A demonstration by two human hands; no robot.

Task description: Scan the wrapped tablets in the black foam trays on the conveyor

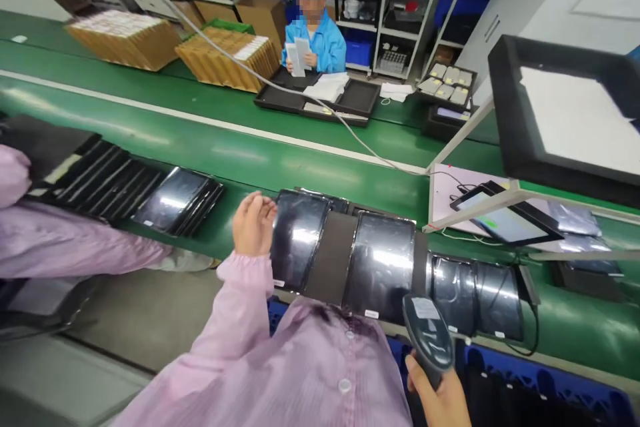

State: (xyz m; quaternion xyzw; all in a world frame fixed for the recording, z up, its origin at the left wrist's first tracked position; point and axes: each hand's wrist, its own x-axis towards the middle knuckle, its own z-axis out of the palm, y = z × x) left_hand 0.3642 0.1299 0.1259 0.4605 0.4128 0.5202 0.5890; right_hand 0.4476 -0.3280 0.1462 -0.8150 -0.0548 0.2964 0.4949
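My right hand [443, 397] is wrapped round the handle of a dark barcode scanner [429, 330], whose head points up and away from me. My left hand [254, 221] has its fingers curled together beside the upper left edge of a dark glossy tablet screen [299, 240]. What those fingers hold, if anything, is hidden. A second tablet screen [381, 263] lies to the right, with a white label at its near edge. Both rest on a black foam tray [331, 250]. Further right are two smaller-looking screens [453, 290] side by side, also labelled.
Leaning tablets [173, 200] lie at left, near a co-worker's pink sleeve [85, 240]. Across the green conveyor [215, 137], a person in blue [320, 47] holds white pieces. A lit tablet display [505, 217] stands under a metal frame at right; a cable [280, 88] hangs across.
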